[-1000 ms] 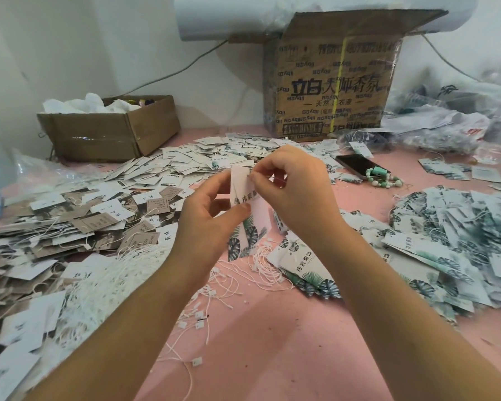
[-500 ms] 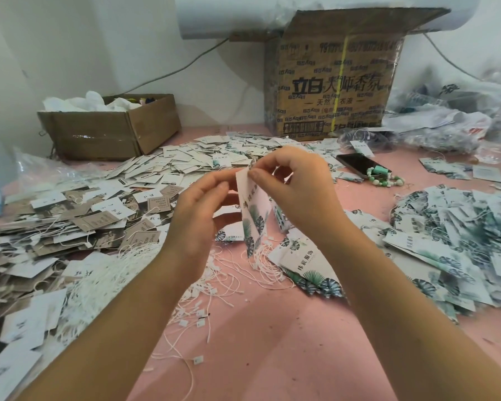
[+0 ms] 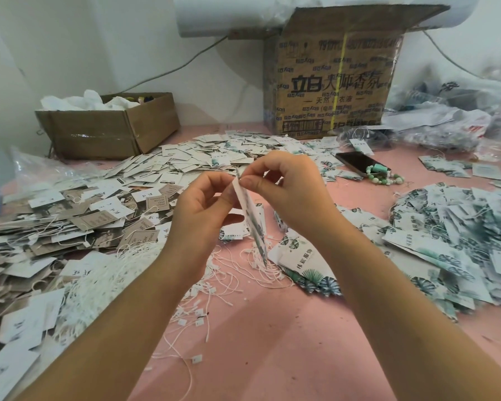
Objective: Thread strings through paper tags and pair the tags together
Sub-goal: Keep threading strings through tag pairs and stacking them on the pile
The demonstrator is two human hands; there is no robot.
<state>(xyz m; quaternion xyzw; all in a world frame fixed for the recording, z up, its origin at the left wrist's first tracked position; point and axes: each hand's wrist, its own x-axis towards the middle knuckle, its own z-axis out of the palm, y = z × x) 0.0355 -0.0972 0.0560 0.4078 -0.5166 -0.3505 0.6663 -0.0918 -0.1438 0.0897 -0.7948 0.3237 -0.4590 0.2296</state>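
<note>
— What have I got hold of?
— Your left hand and right hand meet on one leaf-print tag, raised above the middle of the pink surface. You see it nearly edge-on, hanging downward. Your right thumb and forefinger pinch its top edge. Your left fingers are curled, with the thumb against its face just below.
— Is a string through it?
— You can't tell from here. The loose strings lie on the surface under your hands.
— And the other tags?
— A heap of leaf-print tags sits by the right edge, and a mixed white and brown heap by the left. At the far edge stand a tall printed carton and a low box. A phone and a bead bracelet lie in front of the carton.
</note>
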